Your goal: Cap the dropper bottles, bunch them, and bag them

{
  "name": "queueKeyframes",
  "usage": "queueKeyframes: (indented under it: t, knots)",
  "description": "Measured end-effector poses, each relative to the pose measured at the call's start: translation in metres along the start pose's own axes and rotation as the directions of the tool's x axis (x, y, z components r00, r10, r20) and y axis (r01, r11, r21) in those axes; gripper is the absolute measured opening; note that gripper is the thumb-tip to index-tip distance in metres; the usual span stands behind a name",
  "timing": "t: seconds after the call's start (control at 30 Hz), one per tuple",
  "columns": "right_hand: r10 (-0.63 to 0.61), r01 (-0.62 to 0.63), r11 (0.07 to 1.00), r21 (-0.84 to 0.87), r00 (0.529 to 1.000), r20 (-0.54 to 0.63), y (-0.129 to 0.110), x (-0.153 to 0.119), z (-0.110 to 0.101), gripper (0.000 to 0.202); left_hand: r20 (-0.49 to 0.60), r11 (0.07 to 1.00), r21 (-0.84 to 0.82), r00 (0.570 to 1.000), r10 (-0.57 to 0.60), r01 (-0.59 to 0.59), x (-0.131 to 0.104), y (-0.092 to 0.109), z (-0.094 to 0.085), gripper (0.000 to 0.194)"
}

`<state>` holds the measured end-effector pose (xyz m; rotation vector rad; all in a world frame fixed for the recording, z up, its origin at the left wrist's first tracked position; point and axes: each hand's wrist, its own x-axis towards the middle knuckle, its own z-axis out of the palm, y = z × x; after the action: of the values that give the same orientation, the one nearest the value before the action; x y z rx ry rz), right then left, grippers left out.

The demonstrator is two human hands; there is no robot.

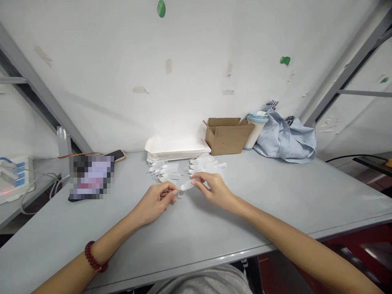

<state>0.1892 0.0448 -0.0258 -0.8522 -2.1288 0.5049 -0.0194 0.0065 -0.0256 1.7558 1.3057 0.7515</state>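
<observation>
My right hand (pixel 212 188) pinches a small translucent white tube (pixel 186 185) between thumb and fingers, just above the table. A thin white cord (pixel 181 196) loops from the tube's left end toward my left hand (pixel 159 200). The left thumb and fingertips are closed on the cord's end, close beside the tube. Beyond my hands lie two groups of similar white tubes with cords: a left group (pixel 167 169) and a right group (pixel 202 163), the latter partly hidden by my right hand.
Behind the tubes sit a stack of flat white trays (pixel 177 146) and an open cardboard box (pixel 229 139). A lidded cup (pixel 255 128) and a light blue cloth bag (pixel 286 141) stand right of it. A blurred-out item (pixel 92 177), a phone (pixel 118 155) and a power strip (pixel 18 179) are at left.
</observation>
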Motion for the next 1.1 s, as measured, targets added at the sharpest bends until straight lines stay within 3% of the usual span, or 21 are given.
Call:
queueKeyframes:
  t: [1.1]
  knots:
    - [0.075,-0.076,0.997,0.021,0.996,0.051,-0.0012,-0.0019,0.0056,0.02,0.0,0.999,0.04,1.0,0.015,-0.015,0.0007,-0.0048,0.0029,0.021]
